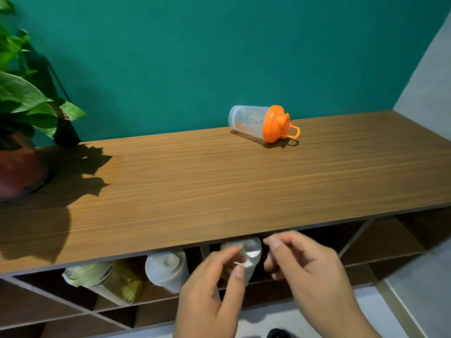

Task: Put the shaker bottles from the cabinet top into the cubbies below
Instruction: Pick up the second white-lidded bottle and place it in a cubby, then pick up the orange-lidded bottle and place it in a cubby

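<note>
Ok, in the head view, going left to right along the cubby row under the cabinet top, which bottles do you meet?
Yellow-tinted shaker bottle → white-lidded shaker bottle → clear shaker bottle between the left hand and right hand.

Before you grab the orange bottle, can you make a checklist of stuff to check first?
1. White-lidded bottle inside its cubby: ok, though how far in cannot be told.
2. Both hands let go of it: cannot tell; the left hand and right hand are at it, blurred.
3. Orange-lidded bottle on the cabinet top: ok, lying on its side near the wall.
4. Lid shut: ok, as far as it shows.
5. Path across the top: ok, bare wood; the plant stands far left.
6. Free cubby: ok, right one looks empty.
</note>
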